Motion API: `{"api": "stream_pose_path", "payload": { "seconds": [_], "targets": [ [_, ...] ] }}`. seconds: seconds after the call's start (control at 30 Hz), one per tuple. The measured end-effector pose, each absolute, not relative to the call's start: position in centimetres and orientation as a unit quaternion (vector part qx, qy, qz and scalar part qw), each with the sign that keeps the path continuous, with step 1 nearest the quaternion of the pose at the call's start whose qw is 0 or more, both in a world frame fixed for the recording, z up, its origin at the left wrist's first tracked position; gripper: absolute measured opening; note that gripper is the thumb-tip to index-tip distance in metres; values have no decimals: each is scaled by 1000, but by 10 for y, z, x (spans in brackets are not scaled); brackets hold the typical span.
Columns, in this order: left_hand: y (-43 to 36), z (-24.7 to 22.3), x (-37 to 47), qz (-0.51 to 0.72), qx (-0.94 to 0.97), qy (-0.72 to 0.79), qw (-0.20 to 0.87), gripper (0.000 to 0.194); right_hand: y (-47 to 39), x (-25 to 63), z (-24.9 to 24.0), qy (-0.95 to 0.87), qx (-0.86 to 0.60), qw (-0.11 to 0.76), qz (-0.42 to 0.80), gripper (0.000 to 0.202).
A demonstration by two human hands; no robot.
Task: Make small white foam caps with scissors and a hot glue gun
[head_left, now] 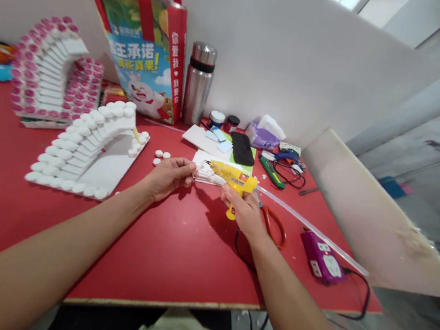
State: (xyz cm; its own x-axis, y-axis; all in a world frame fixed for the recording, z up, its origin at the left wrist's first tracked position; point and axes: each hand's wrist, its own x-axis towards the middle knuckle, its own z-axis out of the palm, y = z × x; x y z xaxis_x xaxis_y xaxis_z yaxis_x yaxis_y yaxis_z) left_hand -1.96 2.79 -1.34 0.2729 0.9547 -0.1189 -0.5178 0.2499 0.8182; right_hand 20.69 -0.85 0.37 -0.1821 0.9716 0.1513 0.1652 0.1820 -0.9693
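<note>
My right hand (241, 205) is wrapped round the handle of a yellow glue gun (229, 173), whose nozzle points left and a long clear glue stick (310, 227) trails from its back. Just left of the nozzle, my left hand (173, 176) pinches a small white piece (196, 168) between thumb and fingers. A stack of white sheets (213, 179) lies under the glue gun. Several white round pieces (158, 154) rest behind my left hand. To the left stands a white stepped arch model (90, 148) edged with white round pieces.
A pink-and-white arch model (43, 75), a printed bag (140, 55) and a steel bottle (199, 83) stand at the back. Rightward are a black phone (243, 149), tissue pack (263, 135), green cutter (272, 171), orange-handled tool (276, 229) and purple power socket (323, 259).
</note>
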Motion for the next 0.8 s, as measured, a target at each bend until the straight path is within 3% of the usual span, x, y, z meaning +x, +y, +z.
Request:
{"api": "stream_pose_path", "payload": {
  "seconds": [0.13,0.8],
  "targets": [
    [28,-12,-19,514,333,320,723,35,-11,206,3,-594,-444,456,492,29],
    [26,-11,-20,515,335,320,722,33,-15,200,15,-636,-477,402,453,40]
  ]
}}
